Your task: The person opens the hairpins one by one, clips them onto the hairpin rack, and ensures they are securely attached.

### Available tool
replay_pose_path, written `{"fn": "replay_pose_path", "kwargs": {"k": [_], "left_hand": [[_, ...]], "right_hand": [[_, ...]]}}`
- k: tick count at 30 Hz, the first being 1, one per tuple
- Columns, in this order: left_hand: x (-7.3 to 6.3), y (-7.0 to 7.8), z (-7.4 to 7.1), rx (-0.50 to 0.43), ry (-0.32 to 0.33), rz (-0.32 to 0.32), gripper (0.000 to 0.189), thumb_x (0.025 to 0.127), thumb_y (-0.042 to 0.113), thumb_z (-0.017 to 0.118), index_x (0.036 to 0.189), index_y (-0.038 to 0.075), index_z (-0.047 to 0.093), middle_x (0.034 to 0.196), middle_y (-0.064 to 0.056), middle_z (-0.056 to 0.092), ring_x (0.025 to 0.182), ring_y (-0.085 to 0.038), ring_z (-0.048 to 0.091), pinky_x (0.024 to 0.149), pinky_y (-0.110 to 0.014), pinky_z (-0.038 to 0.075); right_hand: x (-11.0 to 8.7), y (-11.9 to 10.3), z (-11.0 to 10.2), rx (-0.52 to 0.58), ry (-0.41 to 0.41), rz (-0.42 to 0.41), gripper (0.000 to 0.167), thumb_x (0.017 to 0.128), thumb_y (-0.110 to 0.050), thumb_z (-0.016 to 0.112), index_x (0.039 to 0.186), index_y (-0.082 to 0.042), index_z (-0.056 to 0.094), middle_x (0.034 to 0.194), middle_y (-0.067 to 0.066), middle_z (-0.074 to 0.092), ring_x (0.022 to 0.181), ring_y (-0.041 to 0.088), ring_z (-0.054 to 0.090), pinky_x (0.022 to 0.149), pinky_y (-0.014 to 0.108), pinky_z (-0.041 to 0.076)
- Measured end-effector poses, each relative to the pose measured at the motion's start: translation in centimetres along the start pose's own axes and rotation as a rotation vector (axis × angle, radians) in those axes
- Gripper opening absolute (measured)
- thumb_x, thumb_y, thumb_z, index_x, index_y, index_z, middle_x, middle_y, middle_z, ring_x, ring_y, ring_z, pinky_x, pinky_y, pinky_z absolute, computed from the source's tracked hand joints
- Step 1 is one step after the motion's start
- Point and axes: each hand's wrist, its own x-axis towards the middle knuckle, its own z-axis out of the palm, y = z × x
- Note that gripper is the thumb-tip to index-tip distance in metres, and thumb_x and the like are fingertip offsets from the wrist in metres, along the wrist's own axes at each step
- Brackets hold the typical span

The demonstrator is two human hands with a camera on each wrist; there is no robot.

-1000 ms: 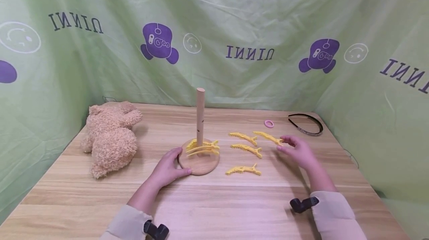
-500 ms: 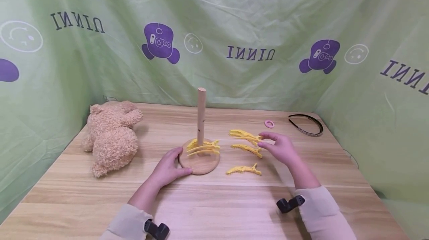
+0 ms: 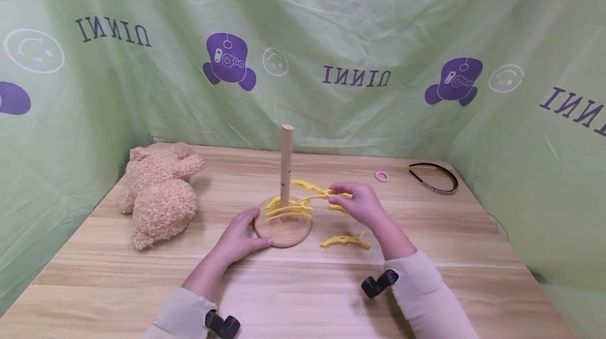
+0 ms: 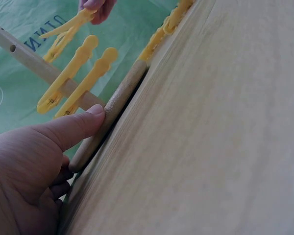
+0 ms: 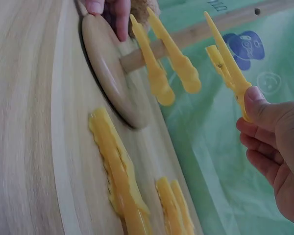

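Observation:
My left hand [image 3: 240, 239] grips the rim of a round wooden base [image 3: 286, 236], thumb on top and fingers at its far edge. A wooden post [image 3: 286, 162] with small holes stands upright from that base. Two yellow hair clips [image 5: 154, 63] are clamped across the post's lower part, one above the other. My right hand [image 3: 357, 202] pinches another yellow hair clip [image 5: 230, 63] by its tail. Its jaws are spread apart and point at the post, a little higher than the clamped clips. In the right wrist view this clip stands apart from the post.
One yellow clip [image 3: 344, 241] lies on the table right of the base; another clip [image 3: 338, 208] behind it is partly hidden by my right hand. A plush toy [image 3: 163, 197] lies at the left. A pink ring [image 3: 381, 176] and a black headband [image 3: 440, 186] lie back right.
My right hand has moved left from the table's right part toward the post, carrying the hair clip, whose jaws have spread. My left hand stays on the base.

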Motion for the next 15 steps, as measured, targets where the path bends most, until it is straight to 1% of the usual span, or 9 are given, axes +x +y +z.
{"fn": "replay_pose_path", "kwargs": {"k": [4, 7, 11, 15], "left_hand": [[0.0, 0.0, 0.0, -0.004, 0.004, 0.002, 0.091, 0.073, 0.031, 0.086, 0.143, -0.007, 0.042, 0.149, -0.028, 0.042, 0.14, -0.046, 0.036, 0.118, -0.057, 0.028], [-0.1, 0.1, 0.0, -0.006, 0.003, -0.001, 0.091, 0.073, 0.031, 0.085, 0.143, -0.007, 0.042, 0.149, -0.028, 0.041, 0.14, -0.046, 0.036, 0.118, -0.057, 0.028], [-0.1, 0.1, 0.0, -0.003, 0.002, -0.004, 0.091, 0.073, 0.031, 0.085, 0.143, -0.007, 0.042, 0.149, -0.028, 0.041, 0.14, -0.046, 0.035, 0.118, -0.057, 0.028], [-0.1, 0.0, 0.0, -0.005, 0.006, -0.002, 0.091, 0.073, 0.032, 0.086, 0.143, -0.007, 0.042, 0.149, -0.028, 0.041, 0.14, -0.046, 0.035, 0.118, -0.057, 0.028]], "right_hand": [[0.7, -0.8, 1.2, 0.015, -0.035, -0.015, 0.032, 0.088, -0.019, 0.074, 0.115, -0.003, 0.071, 0.115, 0.014, 0.072, 0.105, 0.027, 0.069, 0.082, 0.037, 0.06], [1.1, -1.2, 2.0, 0.01, -0.048, -0.022, 0.031, 0.087, -0.019, 0.074, 0.113, -0.003, 0.072, 0.113, 0.014, 0.073, 0.108, 0.027, 0.068, 0.085, 0.037, 0.06], [1.4, -1.7, 2.6, 0.002, -0.066, -0.043, 0.029, 0.087, -0.021, 0.074, 0.112, -0.004, 0.073, 0.111, 0.013, 0.074, 0.114, 0.029, 0.066, 0.095, 0.044, 0.055], [1.6, -2.0, 3.0, -0.007, -0.073, -0.055, 0.029, 0.088, -0.021, 0.074, 0.112, -0.005, 0.073, 0.111, 0.012, 0.074, 0.114, 0.029, 0.066, 0.096, 0.045, 0.054]]}}
